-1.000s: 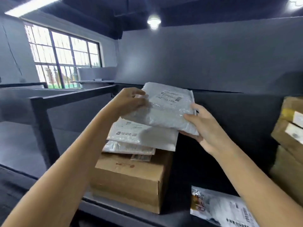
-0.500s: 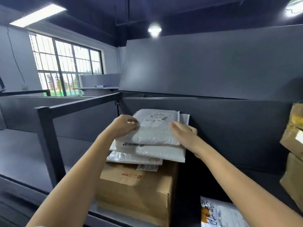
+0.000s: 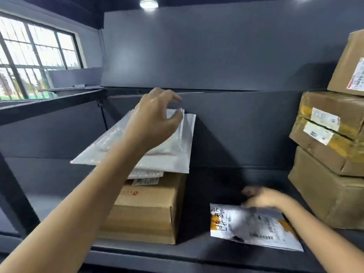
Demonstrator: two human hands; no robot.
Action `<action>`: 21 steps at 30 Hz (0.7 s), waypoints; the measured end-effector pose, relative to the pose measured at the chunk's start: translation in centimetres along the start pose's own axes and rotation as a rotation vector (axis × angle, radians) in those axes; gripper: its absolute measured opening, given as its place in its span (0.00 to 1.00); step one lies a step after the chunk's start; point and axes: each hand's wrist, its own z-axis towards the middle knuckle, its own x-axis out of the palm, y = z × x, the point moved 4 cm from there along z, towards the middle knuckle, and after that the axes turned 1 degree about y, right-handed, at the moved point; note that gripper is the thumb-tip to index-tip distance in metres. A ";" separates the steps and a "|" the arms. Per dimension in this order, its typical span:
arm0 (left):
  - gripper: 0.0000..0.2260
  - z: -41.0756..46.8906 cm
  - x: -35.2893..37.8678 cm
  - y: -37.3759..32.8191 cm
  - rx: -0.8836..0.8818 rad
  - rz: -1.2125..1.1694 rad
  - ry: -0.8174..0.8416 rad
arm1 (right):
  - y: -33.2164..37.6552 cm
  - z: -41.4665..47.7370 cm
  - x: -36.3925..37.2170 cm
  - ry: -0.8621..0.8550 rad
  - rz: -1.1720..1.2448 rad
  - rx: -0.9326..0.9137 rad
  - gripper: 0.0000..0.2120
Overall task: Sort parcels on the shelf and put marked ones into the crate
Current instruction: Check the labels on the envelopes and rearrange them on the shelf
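Note:
Several white padded mailers lie stacked on a brown cardboard box at the left of the dark shelf. My left hand hovers just over the top mailer with its fingers loosely spread, and holds nothing. Lower right, a white mailer with black handwriting and orange patches lies flat on the shelf. My right hand is blurred at that mailer's far edge, so its grip is unclear. No crate is in view.
Three brown cardboard boxes with labels are stacked at the right: top, middle, bottom. A dark back panel closes the shelf behind. A dark metal post stands at the left, with a window beyond.
Both hands let go of the top white mailer, which now lies on the stack. My left hand has lifted off it. My right hand has dropped down to the handwritten mailer.

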 end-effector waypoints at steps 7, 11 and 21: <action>0.17 -2.8 8.1 -8.8 0.238 -0.052 0.198 | -3.1 -1.0 1.3 -0.019 -0.091 0.000 0.34; 0.13 -4.9 13.4 -9.3 0.229 -0.109 0.327 | -3.5 -0.9 1.7 -0.013 -0.103 -0.023 0.13; 0.17 -8.2 23.4 -3.3 -0.090 -0.023 0.821 | -4.0 -2.3 2.0 -0.129 0.091 -0.065 0.13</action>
